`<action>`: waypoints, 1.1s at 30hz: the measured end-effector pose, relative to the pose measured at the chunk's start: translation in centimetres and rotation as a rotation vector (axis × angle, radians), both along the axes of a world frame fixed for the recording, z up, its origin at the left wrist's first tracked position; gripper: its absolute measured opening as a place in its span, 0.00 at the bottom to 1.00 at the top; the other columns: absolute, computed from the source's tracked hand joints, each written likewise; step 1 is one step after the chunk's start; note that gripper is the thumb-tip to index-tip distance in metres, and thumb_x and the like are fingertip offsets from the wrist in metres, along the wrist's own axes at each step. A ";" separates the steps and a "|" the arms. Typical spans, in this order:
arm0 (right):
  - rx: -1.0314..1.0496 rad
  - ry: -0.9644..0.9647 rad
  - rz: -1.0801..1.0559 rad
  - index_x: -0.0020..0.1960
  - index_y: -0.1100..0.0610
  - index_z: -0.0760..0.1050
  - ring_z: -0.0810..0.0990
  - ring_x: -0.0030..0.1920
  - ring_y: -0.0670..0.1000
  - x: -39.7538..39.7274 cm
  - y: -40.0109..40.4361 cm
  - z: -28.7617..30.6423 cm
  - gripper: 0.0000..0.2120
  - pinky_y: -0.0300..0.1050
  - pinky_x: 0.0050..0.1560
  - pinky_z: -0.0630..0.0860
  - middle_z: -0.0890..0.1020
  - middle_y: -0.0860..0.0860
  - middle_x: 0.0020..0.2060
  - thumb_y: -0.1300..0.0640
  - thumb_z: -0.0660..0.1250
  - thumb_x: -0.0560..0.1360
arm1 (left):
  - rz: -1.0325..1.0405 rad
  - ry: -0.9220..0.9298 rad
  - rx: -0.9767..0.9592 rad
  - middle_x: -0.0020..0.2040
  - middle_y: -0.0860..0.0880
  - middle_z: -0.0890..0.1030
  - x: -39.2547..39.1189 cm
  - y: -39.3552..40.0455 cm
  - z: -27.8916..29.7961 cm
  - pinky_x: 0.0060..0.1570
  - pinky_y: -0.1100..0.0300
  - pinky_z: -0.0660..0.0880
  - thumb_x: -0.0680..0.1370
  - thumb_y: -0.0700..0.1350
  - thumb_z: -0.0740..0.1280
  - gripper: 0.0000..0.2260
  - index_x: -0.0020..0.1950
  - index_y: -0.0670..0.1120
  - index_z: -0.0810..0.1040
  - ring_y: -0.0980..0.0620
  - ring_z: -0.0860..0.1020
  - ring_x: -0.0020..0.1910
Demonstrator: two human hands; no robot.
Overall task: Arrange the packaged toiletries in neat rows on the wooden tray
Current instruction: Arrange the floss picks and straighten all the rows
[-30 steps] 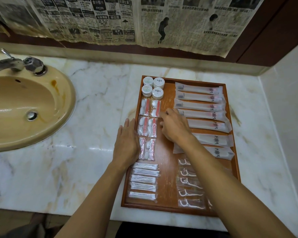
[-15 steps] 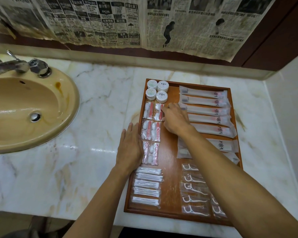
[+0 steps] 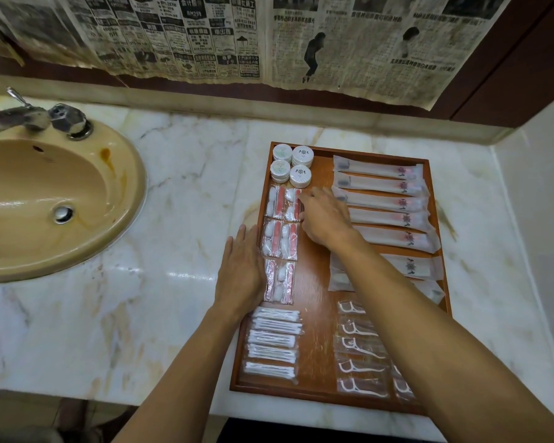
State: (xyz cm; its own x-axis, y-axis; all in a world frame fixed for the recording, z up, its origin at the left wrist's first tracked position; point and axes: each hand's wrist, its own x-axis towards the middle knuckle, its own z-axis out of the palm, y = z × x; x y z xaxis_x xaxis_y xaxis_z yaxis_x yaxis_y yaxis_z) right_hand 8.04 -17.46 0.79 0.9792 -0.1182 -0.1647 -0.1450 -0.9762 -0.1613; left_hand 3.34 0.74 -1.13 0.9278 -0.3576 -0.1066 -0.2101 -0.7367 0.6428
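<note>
Plainly, the small clear-wrapped red-and-white sachets (image 3: 282, 241) in the rectangular wooden tray (image 3: 314, 390) along its left edge were light, crinkly and slippery; you nudged edges. Your right hand (image 3: 325, 219), fingers extended, touched the far sachet pair; your left hand (image 3: 242, 270) lay flat, spread against the tray's left edge.

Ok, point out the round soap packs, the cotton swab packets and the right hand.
round soap packs (image 3: 300, 176): head view, top face of the nearer right disc.
cotton swab packets (image 3: 274, 338): head view, middle packet of the stack.
right hand (image 3: 325, 219): head view, back of the hand.
</note>
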 end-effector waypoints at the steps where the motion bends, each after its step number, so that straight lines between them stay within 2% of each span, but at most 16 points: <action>1: 0.001 -0.004 -0.006 0.67 0.54 0.70 0.68 0.63 0.56 -0.2 0.0 0.1 0.19 0.53 0.58 0.70 0.73 0.55 0.62 0.60 0.64 0.76 | -0.003 -0.001 0.005 0.75 0.49 0.66 0.0 0.1 -0.2 0.76 0.50 0.50 0.67 0.77 0.29 0.51 0.76 0.47 0.61 0.50 0.58 0.77; 6: 0.070 -0.038 0.013 0.67 0.52 0.69 0.68 0.60 0.53 -3.8 0.4 1.2 0.19 0.51 0.54 0.70 0.73 0.52 0.59 0.59 0.63 0.77 | -0.021 -0.052 0.047 0.70 0.49 0.69 0.5 0.7 -1.9 0.73 0.44 0.57 0.79 0.64 0.36 0.31 0.73 0.49 0.62 0.47 0.62 0.73; 8: 0.131 -0.011 0.058 0.69 0.52 0.68 0.69 0.60 0.51 -6.5 1.1 1.6 0.19 0.49 0.55 0.69 0.73 0.51 0.60 0.59 0.61 0.78 | -0.055 -0.082 0.142 0.74 0.45 0.65 0.6 1.0 -2.6 0.74 0.43 0.54 0.81 0.58 0.38 0.28 0.75 0.46 0.59 0.45 0.57 0.76; 11: 0.223 0.045 0.108 0.69 0.50 0.68 0.68 0.60 0.48 -11.2 2.1 1.7 0.18 0.46 0.56 0.69 0.73 0.47 0.61 0.57 0.60 0.80 | -0.086 -0.066 0.239 0.80 0.46 0.51 0.1 1.8 -3.0 0.76 0.49 0.40 0.81 0.57 0.38 0.29 0.80 0.45 0.48 0.49 0.42 0.79; 14: 0.252 0.120 0.109 0.69 0.48 0.68 0.68 0.60 0.48 -14.7 2.7 0.9 0.18 0.47 0.55 0.71 0.73 0.46 0.59 0.54 0.60 0.79 | -0.106 -0.063 0.293 0.80 0.47 0.46 -0.7 2.6 -3.1 0.75 0.50 0.34 0.81 0.58 0.37 0.29 0.80 0.46 0.44 0.51 0.36 0.77; 19: 0.262 0.139 0.018 0.68 0.49 0.70 0.69 0.60 0.51 -17.5 3.6 -0.3 0.16 0.50 0.54 0.73 0.74 0.47 0.57 0.51 0.57 0.80 | -0.090 -0.050 0.330 0.80 0.47 0.46 -1.7 2.8 -3.2 0.75 0.47 0.34 0.81 0.59 0.36 0.30 0.80 0.46 0.46 0.51 0.36 0.77; 25: 0.275 0.070 0.101 0.70 0.49 0.68 0.66 0.62 0.49 -18.7 4.8 0.0 0.21 0.44 0.52 0.70 0.69 0.46 0.61 0.49 0.62 0.78 | -0.083 -0.053 0.365 0.80 0.47 0.47 -1.7 2.6 -3.4 0.74 0.47 0.33 0.80 0.59 0.35 0.31 0.80 0.46 0.47 0.50 0.38 0.78; 30: 0.311 0.111 0.155 0.75 0.47 0.58 0.57 0.68 0.47 -19.7 5.7 -0.3 0.38 0.42 0.64 0.64 0.58 0.46 0.70 0.38 0.69 0.70 | -0.072 -0.044 0.387 0.80 0.47 0.46 -1.6 2.5 -3.5 0.74 0.46 0.34 0.79 0.59 0.34 0.31 0.80 0.46 0.47 0.50 0.38 0.78; 33: 0.308 0.099 0.154 0.76 0.48 0.56 0.54 0.70 0.48 -19.8 6.6 -0.8 0.43 0.45 0.69 0.61 0.55 0.47 0.72 0.35 0.69 0.68 | -0.066 -0.037 0.384 0.80 0.47 0.46 -1.6 2.4 -3.5 0.75 0.44 0.35 0.79 0.59 0.34 0.32 0.80 0.46 0.47 0.50 0.38 0.78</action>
State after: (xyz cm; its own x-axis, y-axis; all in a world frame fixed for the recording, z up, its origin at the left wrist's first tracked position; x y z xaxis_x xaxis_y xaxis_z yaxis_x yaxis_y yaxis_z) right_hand -11.73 -10.84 0.04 0.9591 0.0996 -0.2648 -0.0297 -0.8954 -0.4443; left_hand 1.70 3.15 -4.62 0.9100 -0.3569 -0.2110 -0.2827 -0.9064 0.3140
